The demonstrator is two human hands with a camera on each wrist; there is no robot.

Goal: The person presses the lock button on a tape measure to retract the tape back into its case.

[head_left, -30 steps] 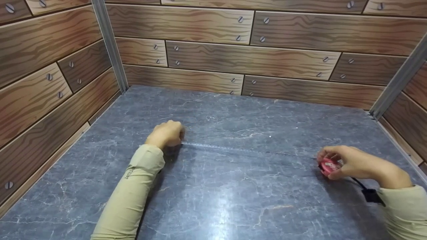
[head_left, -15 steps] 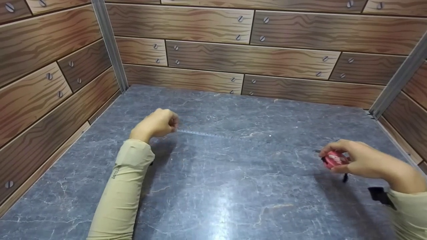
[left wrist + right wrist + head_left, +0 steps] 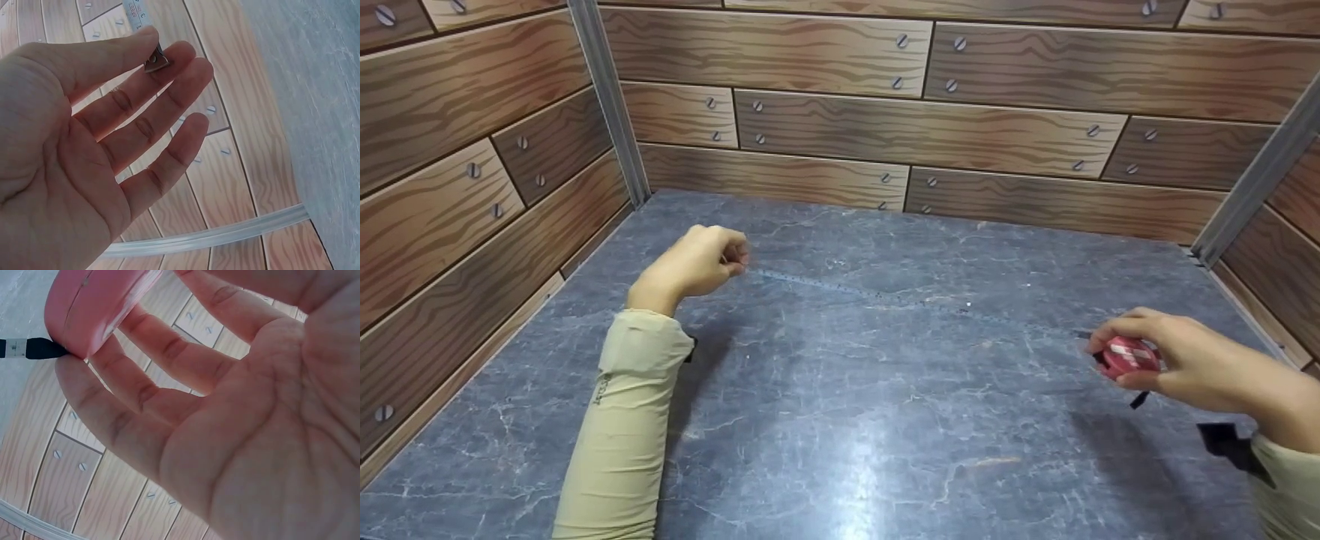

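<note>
A red tape measure [image 3: 1130,356] is gripped by my right hand [image 3: 1207,360], thumb on the near side and fingers on the far side. Its black wrist strap [image 3: 39,347] dangles from the case. The pale blade [image 3: 840,288] stretches across to my left hand [image 3: 690,262], held above the table. In the left wrist view, thumb and index finger pinch the blade just behind its metal end hook [image 3: 156,62], while the other fingers are loosely bent. The right wrist view shows the pink-red case [image 3: 84,309] held at the fingertips, partly cut off by the frame.
A dark blue-grey marbled table [image 3: 810,420] lies below both hands. Walls with a wood-plank print [image 3: 825,127] enclose it at the back and sides, with grey metal corner posts [image 3: 611,105] between them.
My left hand has moved away and to the left with the blade end, rising off the table. My right hand has lifted and shifted slightly right with the tape measure.
</note>
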